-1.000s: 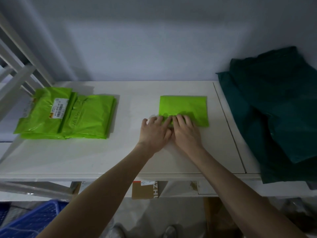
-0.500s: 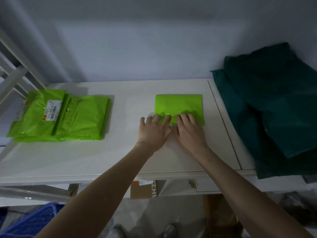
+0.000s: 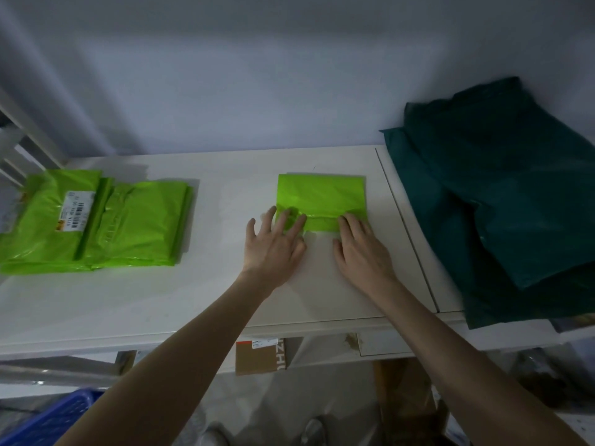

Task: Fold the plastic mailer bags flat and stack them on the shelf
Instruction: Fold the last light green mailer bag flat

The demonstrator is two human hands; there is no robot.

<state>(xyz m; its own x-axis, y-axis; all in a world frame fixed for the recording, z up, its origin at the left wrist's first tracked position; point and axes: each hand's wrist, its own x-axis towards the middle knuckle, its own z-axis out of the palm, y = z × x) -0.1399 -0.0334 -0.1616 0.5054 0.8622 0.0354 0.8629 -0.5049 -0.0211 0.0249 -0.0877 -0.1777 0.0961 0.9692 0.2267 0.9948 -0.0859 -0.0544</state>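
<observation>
A folded lime-green mailer bag (image 3: 322, 196) lies flat on the white shelf (image 3: 161, 294), right of centre. My left hand (image 3: 273, 244) has its fingers spread and straight, pressing the bag's near left corner. My right hand (image 3: 362, 249) presses the near right edge with flat fingers. A gap of bare shelf separates the two hands. At the shelf's left end sits a stack of green mailer bags (image 3: 96, 223), the top left one bearing a white barcode label.
Dark teal plastic bags (image 3: 502, 194) are piled at the right end, overhanging the front edge. A wall rises close behind the shelf. Below the shelf are a cardboard box (image 3: 259, 355) and a blue crate (image 3: 51, 420) at lower left.
My hands, side by side and touching a second ago, have slid apart along the bag's near edge, the left going left and the right going right.
</observation>
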